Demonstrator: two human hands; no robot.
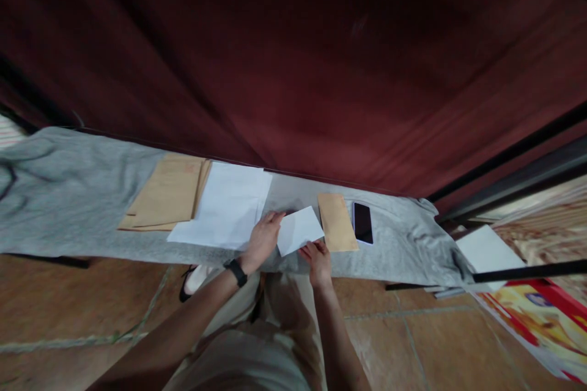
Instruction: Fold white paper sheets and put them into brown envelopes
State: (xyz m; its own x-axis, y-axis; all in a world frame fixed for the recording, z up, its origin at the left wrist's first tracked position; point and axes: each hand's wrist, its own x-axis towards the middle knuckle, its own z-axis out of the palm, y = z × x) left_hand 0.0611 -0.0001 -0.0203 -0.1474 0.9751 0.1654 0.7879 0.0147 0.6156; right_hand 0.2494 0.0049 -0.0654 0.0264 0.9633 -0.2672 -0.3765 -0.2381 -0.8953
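A white sheet of paper [300, 230], folded small, is held between my two hands at a tilt over the grey cloth. My left hand [263, 239], with a dark watch on the wrist, grips its left edge. The fingertips of my right hand [317, 258] pinch its lower right edge. Just right of the sheet lies a brown envelope [338, 223]. Larger white sheets [224, 204] lie in a stack beside my left hand, and several large brown envelopes [167, 189] are piled farther left.
A phone [362, 222] with a dark screen lies right of the small envelope. Grey cloth [403, 244] covers the narrow bench. A dark red fabric panel [293, 73] rises behind it. Black metal bars [532, 270] and a red-and-yellow printed box [541, 324] are at the right.
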